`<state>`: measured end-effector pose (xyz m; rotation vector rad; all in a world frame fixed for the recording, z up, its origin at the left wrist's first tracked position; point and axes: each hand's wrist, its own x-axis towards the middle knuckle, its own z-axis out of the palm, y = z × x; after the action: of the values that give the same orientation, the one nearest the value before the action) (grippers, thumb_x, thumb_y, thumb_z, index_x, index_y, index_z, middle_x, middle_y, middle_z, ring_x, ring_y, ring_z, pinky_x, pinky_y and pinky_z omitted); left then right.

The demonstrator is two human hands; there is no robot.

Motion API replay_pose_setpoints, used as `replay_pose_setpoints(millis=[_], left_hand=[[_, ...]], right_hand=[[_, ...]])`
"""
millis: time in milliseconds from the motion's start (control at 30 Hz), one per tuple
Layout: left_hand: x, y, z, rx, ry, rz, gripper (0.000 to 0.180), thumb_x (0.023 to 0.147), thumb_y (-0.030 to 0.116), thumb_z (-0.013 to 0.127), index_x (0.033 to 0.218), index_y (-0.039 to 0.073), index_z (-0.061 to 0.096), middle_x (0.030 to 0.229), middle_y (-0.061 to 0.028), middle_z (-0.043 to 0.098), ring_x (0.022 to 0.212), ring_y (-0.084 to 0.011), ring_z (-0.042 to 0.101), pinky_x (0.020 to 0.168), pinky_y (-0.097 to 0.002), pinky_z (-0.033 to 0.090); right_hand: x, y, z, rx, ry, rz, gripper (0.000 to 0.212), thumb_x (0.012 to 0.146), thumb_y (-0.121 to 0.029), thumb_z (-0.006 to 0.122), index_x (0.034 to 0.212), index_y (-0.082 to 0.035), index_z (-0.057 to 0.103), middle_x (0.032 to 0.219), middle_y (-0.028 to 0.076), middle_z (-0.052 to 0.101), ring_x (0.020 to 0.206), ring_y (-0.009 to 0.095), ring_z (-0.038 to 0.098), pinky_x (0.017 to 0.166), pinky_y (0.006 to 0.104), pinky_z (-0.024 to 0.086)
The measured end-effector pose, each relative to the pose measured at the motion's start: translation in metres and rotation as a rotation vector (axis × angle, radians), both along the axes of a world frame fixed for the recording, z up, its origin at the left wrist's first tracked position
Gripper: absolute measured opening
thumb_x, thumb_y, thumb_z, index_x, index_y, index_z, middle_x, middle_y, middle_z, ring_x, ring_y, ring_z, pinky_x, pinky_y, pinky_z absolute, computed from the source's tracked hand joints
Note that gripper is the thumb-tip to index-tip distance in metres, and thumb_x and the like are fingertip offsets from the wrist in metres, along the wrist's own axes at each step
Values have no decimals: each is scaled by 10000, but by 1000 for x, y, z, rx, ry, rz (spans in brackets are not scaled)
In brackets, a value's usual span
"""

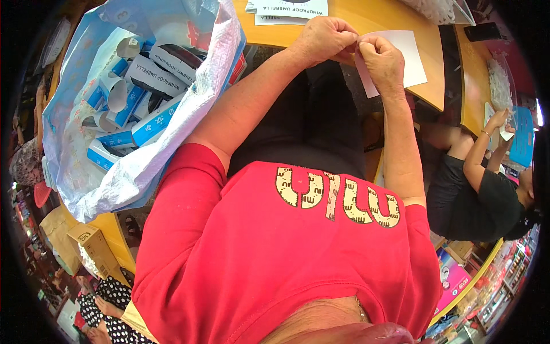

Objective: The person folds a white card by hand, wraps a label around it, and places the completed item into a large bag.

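Observation:
A blank white sheet of paper or card (413, 60) is tilted over the table's front edge. My right hand (382, 64) pinches it at its left side, fingers closed. Close against that edge, my left hand (329, 41) is closed too, thumb and fingertips pressed together beside the right hand's fingers. What lies between the left fingertips is hidden. Beyond my left hand, a stack of white printed cards (286, 10) lies on the wooden table (366, 14).
A large white-and-blue woven bag (140, 186) at my left holds several curled blue, white and grey card sleeves (157, 123). To the right, a person in black (478, 200) sits holding a small white piece near a blue tray (521, 137). A dark phone-like object (483, 32) lies farther back.

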<state>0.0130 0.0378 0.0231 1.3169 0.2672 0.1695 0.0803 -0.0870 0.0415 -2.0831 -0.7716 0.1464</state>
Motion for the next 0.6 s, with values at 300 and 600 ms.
replay_pose_setpoints(millis=[300, 600], left_hand=[[-1, -3, -1, 91, -25, 39, 167, 781, 117, 527, 828, -39, 563, 741, -84, 595, 639, -131, 592, 597, -255, 519], [-5, -7, 5, 285, -37, 108, 172, 764, 126, 547, 796, -40, 581, 699, -58, 596, 626, -90, 579, 594, -211, 499]], right_hand=[[0, -3, 8, -25, 93, 24, 184, 736, -193, 529, 749, -24, 601, 668, 50, 598, 611, 108, 533, 599, 241, 434], [2, 4, 4, -127, -30, 2, 177, 701, -172, 515, 747, -24, 599, 658, 87, 598, 620, 154, 562, 610, 263, 443]])
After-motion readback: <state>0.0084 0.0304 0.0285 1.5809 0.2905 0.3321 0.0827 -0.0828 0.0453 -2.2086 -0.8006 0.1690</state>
